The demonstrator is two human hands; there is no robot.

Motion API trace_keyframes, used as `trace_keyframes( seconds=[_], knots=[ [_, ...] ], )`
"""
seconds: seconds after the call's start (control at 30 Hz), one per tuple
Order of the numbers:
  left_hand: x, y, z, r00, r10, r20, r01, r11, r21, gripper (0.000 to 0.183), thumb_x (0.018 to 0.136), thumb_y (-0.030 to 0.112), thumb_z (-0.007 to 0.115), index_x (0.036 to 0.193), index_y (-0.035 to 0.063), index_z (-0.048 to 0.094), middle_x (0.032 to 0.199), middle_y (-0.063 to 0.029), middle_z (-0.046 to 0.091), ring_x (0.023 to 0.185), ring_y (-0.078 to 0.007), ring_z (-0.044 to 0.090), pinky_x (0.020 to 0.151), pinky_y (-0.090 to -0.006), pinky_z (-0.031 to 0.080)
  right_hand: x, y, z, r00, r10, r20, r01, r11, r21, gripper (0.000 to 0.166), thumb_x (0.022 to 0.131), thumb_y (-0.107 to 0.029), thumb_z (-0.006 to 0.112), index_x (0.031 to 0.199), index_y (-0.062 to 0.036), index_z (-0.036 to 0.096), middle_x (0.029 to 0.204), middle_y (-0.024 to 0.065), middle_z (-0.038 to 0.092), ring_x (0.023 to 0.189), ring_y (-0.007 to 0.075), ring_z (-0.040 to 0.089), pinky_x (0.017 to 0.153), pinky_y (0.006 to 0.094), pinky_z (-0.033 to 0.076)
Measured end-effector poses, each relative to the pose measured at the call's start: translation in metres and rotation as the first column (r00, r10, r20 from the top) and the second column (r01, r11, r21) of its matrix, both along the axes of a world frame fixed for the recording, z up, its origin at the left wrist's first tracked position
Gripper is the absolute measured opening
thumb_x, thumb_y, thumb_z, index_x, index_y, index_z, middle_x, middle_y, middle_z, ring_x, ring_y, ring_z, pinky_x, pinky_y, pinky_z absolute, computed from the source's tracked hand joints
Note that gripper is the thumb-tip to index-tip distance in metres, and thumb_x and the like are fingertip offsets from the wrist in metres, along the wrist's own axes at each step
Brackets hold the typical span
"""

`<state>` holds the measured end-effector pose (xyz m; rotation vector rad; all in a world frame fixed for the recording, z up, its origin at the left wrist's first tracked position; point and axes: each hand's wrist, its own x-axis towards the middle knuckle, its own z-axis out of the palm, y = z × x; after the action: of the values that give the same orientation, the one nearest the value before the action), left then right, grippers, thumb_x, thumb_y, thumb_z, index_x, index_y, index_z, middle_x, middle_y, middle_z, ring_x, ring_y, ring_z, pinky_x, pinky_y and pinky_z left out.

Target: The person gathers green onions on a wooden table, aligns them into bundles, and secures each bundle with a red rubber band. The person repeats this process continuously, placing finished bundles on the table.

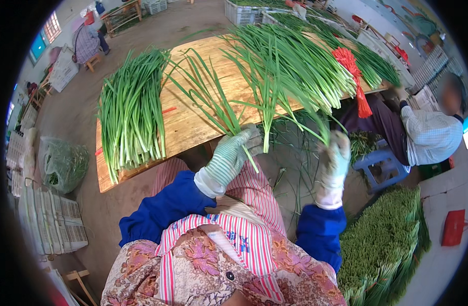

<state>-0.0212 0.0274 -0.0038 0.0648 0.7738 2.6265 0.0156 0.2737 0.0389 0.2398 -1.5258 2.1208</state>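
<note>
My left hand, in a striped knit glove, holds a few long green stalks, likely garlic chives, by their pale ends at the near edge of the wooden table. My gloved right hand, somewhat blurred, grips a green leafy stalk off the table's edge to the right. Between the hands, loose stalks lie with their pale ends over the edge. A neat pile of the greens rests at the table's left end, and a larger pile at the right. Red ties hang beside it.
A co-worker sits close at the right near a blue plastic stool. Bundled greens stand on the floor at lower right. White crates and a clear bag of greens are at left. Another person sits farther back.
</note>
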Motion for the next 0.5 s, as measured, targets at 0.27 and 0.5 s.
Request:
trace_keyframes(
  seconds=[0.27,0.5],
  knots=[
    [0.0,0.0,0.008,1.0,-0.003,0.011,0.004,1.0,-0.03,0.032,0.085,0.017,0.06,0.11,-0.0018,0.053,0.101,-0.0135,0.06,0.096,-0.0267,0.06,0.086,-0.0426,0.049,0.219,0.189,-0.143,0.254,-0.937,0.242,-0.114,0.219,0.969,0.033,0.08,-0.014,0.06,0.107,0.0033,0.056,0.102,0.0184,0.062,0.089,0.0253,0.06,0.078,0.035,0.046],
    [0.003,0.004,0.009,0.999,-0.022,-0.028,0.02,0.998,-0.062,0.03,0.086,0.016,0.059,0.109,-0.0021,0.053,0.104,-0.0158,0.061,0.097,-0.0281,0.061,0.086,-0.0424,0.05,0.083,0.066,-0.066,0.762,-0.515,0.394,0.133,0.719,0.682,0.027,0.085,-0.014,0.055,0.107,0.0018,0.059,0.102,0.014,0.063,0.091,0.0201,0.06,0.08,0.0293,0.046]
  ],
)
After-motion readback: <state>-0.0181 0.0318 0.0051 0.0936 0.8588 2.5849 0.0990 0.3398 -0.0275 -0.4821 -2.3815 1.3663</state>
